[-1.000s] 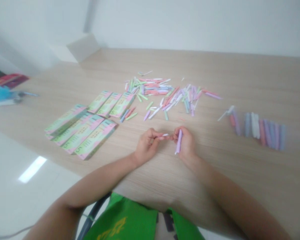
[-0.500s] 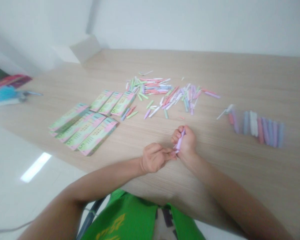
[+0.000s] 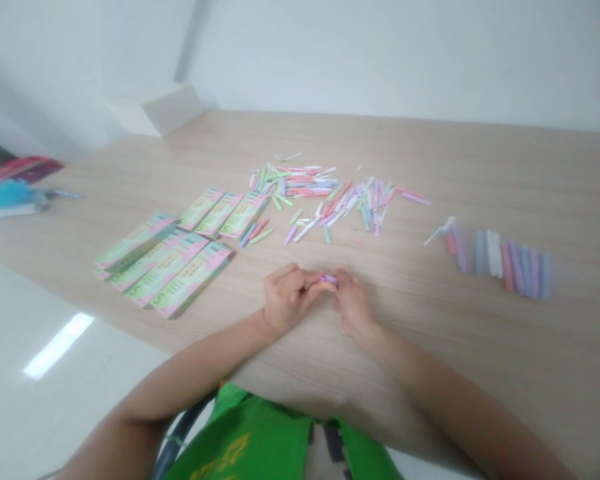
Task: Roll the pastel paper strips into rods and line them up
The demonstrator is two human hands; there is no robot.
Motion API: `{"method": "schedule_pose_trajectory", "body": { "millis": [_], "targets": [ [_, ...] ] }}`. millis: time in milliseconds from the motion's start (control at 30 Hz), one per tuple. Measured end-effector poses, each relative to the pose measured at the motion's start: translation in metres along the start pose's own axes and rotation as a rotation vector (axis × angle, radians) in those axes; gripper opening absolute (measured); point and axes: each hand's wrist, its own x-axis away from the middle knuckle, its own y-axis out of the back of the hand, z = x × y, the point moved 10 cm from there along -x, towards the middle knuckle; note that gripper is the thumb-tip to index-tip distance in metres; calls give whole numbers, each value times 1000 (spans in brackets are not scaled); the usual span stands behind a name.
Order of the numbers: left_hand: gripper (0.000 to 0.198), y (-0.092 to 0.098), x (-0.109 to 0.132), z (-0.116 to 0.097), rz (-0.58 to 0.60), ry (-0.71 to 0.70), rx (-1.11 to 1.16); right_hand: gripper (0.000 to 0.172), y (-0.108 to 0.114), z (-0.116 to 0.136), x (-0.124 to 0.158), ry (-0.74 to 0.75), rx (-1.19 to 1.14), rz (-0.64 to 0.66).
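Both hands have drawn together since the earlier frame, the left hand (image 3: pixel 286 298) rising to meet the right hand (image 3: pixel 354 307) above a pale wood-grain table (image 3: pixel 485 173). A short lilac stick (image 3: pixel 329 280), upright in the right hand moments before, now lies crosswise between them, its ends mostly hidden. Fingers of the left hand (image 3: pixel 310 283) curl in narrowly from one side and fingers of the right hand (image 3: pixel 341 277) from the other, both closed on the stick and touching it. Beyond the hands, a loose scatter of pastel sticks (image 3: pixel 325 200) in pink, green, lilac and white spreads across the tabletop. To the left, seven long green-and-pink printed packets (image 3: pixel 190 280) marked with a "5" lie side by side in two groups. To the right, a row of thicker pastel sticks (image 3: pixel 510 263) lies side by side, well apart from the hands. Red and blue items (image 3: pixel 10 197) sit at the far left edge of the table. A green garment with yellow print (image 3: pixel 240 450) shows below, at the person's front.
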Motion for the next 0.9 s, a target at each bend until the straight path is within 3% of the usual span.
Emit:
{"method": "schedule_pose_trajectory", "body": {
  "millis": [133,233,367,433,567,733,900],
  "targets": [
    [34,0,-3,-7,-24,-75,2,43,-12,-12,7,-73,31,88],
    [54,-9,-1,0,9,-29,74,43,-20,-13,11,-123,-27,142],
    [70,-5,1,2,-75,24,141,41,-25,-12,16,-151,-29,169],
    [66,-6,-1,2,-66,38,217,39,-28,-14,18,-152,-5,190],
    [40,-18,-8,5,103,48,503,34,-24,-9,15,-41,103,188],
    [40,-24,-18,13,305,32,700,41,-11,30,10,100,146,141],
    [37,-44,-9,21,558,147,740,17,-2,101,28,187,-154,185]
  ]
}}
